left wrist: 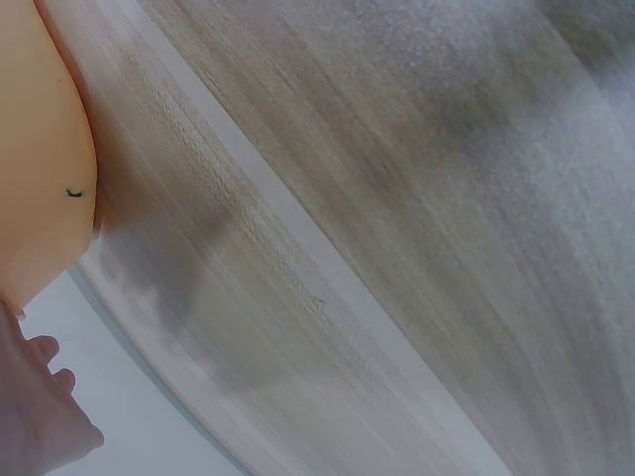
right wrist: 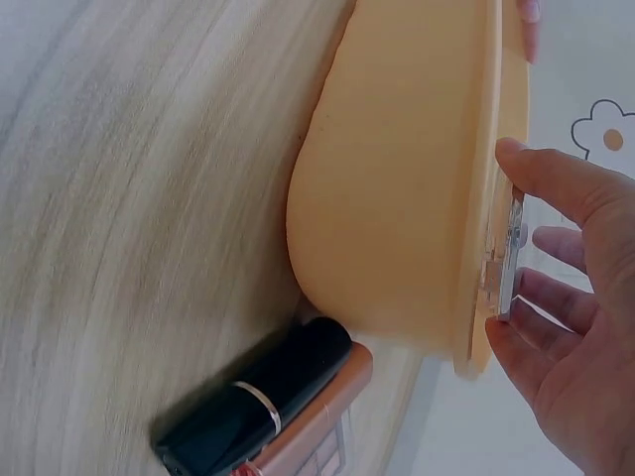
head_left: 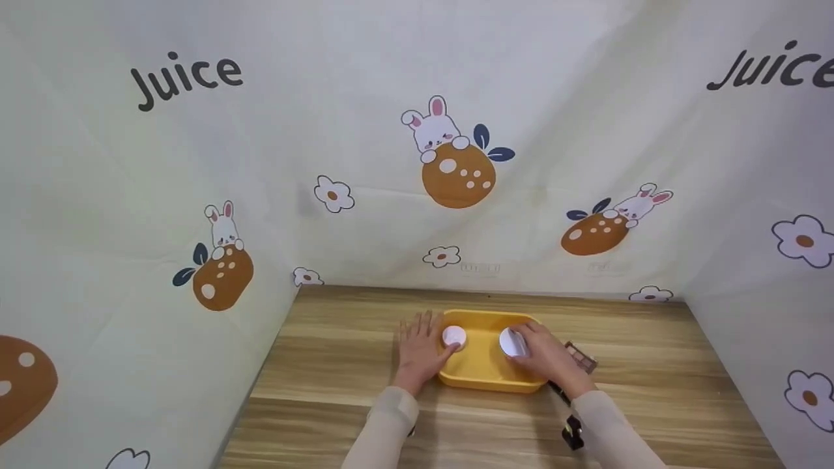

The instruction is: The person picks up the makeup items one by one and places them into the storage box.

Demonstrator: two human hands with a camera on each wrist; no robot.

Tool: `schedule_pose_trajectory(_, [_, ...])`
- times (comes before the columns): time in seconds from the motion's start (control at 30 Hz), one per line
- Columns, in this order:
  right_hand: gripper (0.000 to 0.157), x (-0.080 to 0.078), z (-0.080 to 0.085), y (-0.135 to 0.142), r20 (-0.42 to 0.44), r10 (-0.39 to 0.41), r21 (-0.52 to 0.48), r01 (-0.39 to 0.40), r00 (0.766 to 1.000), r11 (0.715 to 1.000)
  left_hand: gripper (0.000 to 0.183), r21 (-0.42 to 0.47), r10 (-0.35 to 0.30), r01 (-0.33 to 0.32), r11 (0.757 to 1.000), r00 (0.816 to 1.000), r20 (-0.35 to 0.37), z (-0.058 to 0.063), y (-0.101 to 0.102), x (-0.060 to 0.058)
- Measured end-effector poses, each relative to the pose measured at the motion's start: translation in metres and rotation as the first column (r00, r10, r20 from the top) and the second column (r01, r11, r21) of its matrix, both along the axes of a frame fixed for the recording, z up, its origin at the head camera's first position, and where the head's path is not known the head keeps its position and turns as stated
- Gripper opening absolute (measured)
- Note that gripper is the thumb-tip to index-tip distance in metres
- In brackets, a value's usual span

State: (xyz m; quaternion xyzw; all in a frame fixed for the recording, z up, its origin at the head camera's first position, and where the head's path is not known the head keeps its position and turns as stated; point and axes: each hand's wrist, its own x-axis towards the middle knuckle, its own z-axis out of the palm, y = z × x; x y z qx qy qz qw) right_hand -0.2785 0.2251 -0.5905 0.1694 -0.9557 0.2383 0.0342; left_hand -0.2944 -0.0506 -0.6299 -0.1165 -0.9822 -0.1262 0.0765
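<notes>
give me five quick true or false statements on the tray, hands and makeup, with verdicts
1. The right hand holds a round white item at the yellow tray. True.
2. A black tube lies beside the palette. True.
3. The palette lies inside the tray. False: it is outside, to the tray's right.
4. The left hand holds the tube. False: it is at the tray's left side.
5. The tray is upside down. False: its open side faces up.
</notes>
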Motion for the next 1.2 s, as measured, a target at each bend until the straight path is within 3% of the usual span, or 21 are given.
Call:
schedule_pose_trajectory(0.53, [0.064, 0.0, -0.002, -0.03, 0.134, -0.011, 0.006, 0.01, 0.991, 1.0, 0.081, -0.018, 0.014, -0.013, 1.0, 0.999, 0.037, 0.0, 0.001, -0.002])
schedule_pose_trajectory(0.83, [0.057, -0.007, -0.002, -0.047, 0.078, 0.054, 0.075, -0.06, 0.995, 0.995, 0.078, 0.009, 0.0, 0.0, 1.0, 1.0, 0.013, -0.001, 0.002, -0.002])
schedule_pose_trajectory(1.2, [0.056, -0.013, -0.008, -0.06, 0.151, 0.078, 0.102, -0.094, 0.985, 0.99, 0.079, -0.012, 0.019, -0.019, 1.0, 1.0, 0.021, -0.002, 0.003, -0.003])
